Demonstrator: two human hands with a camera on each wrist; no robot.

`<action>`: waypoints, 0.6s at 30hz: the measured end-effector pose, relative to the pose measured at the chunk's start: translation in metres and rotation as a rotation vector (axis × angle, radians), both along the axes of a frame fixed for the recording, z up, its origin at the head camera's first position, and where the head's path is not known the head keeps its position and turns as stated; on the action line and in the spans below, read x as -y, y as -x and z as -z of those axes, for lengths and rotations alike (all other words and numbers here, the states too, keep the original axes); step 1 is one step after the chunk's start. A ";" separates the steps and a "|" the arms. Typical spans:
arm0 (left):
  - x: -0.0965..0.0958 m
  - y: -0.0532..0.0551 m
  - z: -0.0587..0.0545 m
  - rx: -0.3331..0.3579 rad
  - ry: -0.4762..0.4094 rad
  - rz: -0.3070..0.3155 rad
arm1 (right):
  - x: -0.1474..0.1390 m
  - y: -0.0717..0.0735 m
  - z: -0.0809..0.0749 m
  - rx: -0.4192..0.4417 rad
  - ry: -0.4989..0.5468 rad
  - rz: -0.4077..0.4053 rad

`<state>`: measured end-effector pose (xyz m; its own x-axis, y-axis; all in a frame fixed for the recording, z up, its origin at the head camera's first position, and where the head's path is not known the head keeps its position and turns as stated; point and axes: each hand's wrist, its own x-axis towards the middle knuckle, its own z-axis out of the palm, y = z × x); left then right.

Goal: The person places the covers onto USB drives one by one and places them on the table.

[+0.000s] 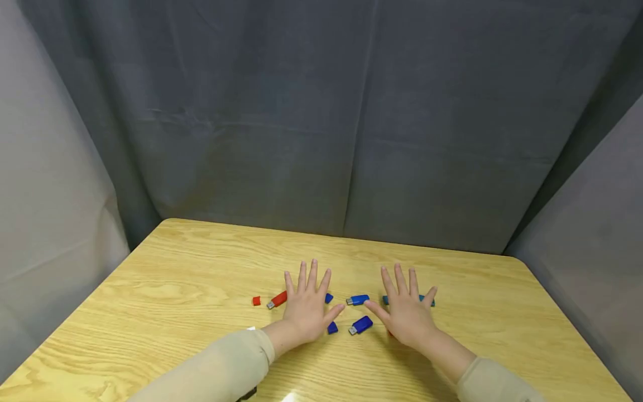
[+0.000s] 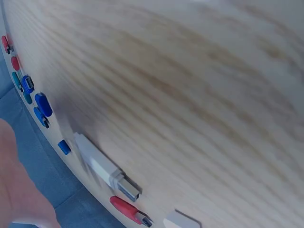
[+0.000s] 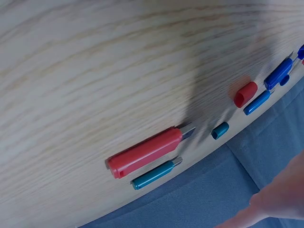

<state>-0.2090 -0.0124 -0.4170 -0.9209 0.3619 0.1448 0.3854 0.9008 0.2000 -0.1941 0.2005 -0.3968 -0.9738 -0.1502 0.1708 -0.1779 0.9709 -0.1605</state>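
Observation:
My left hand [image 1: 305,314] and right hand [image 1: 409,318] hover over the table, palms down and fingers spread, holding nothing. Left of the left hand are a red USB stick [image 1: 278,300] and its red cap [image 1: 257,301]. A white USB stick [image 2: 99,160] and white cap [image 2: 181,220] show in the left wrist view, mostly hidden by the left hand from the head. Between the hands are a blue USB stick [image 1: 358,300], a dark blue one [image 1: 361,325] and two blue caps. Around the right hand are a second red stick [image 3: 145,152], a teal stick [image 3: 153,175], a teal cap [image 3: 220,130] and a red cap [image 3: 245,94].
The wooden table [image 1: 201,268] has rounded far corners. Behind it hangs a dark grey curtain [image 1: 261,139]; pale cloth panels stand at the left and right. A small dark object [image 1: 248,394] shows by the left sleeve at the near edge of the view.

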 end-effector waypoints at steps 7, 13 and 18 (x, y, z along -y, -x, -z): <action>0.001 0.005 -0.003 0.017 0.039 0.029 | -0.002 -0.001 -0.001 -0.001 0.000 0.011; 0.003 0.011 -0.006 0.000 0.052 0.076 | -0.004 -0.004 0.000 0.001 0.030 -0.003; -0.003 0.020 -0.007 -0.017 0.124 0.116 | -0.006 -0.008 -0.001 0.004 0.026 -0.002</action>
